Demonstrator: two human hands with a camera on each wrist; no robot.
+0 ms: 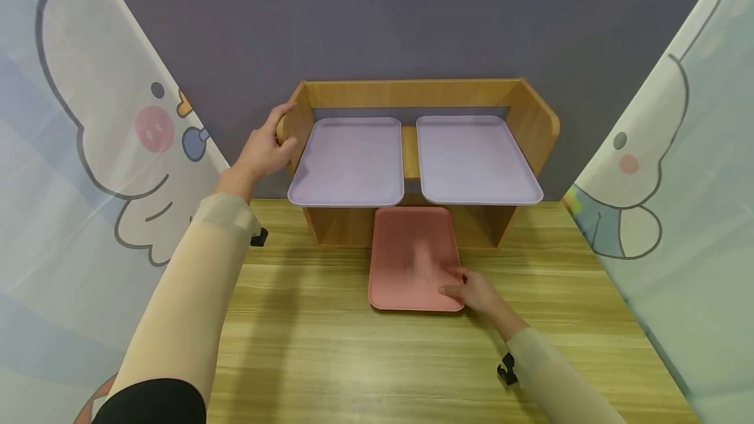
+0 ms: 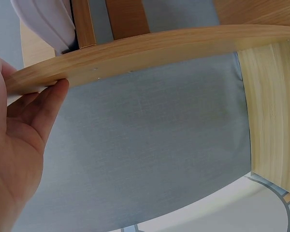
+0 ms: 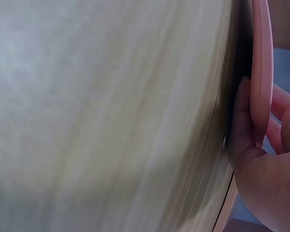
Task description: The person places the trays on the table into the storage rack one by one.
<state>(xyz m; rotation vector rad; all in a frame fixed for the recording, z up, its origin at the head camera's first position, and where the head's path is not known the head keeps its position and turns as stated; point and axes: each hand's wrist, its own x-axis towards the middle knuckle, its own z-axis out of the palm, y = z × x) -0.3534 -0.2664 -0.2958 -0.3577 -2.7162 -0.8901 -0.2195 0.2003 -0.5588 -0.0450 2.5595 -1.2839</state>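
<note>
A small wooden shelf (image 1: 412, 93) stands on the table, its top bearing two pale lilac trays, a left tray (image 1: 353, 162) and a right tray (image 1: 477, 159). My left hand (image 1: 268, 146) grips the shelf's left side panel (image 2: 135, 50), fingers and thumb on opposite faces. A pink tray (image 1: 412, 260) reaches out from the lower opening, its back end at the shelf and its front over the tabletop. At its front right corner, my right hand (image 1: 478, 293) pinches the rim. The right wrist view shows the tray edge (image 3: 262, 72) between digits on both sides.
Wood-grain tabletop (image 1: 353, 358) spreads in front of the shelf. Behind it rises a grey backdrop (image 1: 412, 18). Printed cartoon sheets flank both sides, a left sheet (image 1: 106, 84) and a right sheet (image 1: 695, 228). Both lilac trays overhang the shelf's front.
</note>
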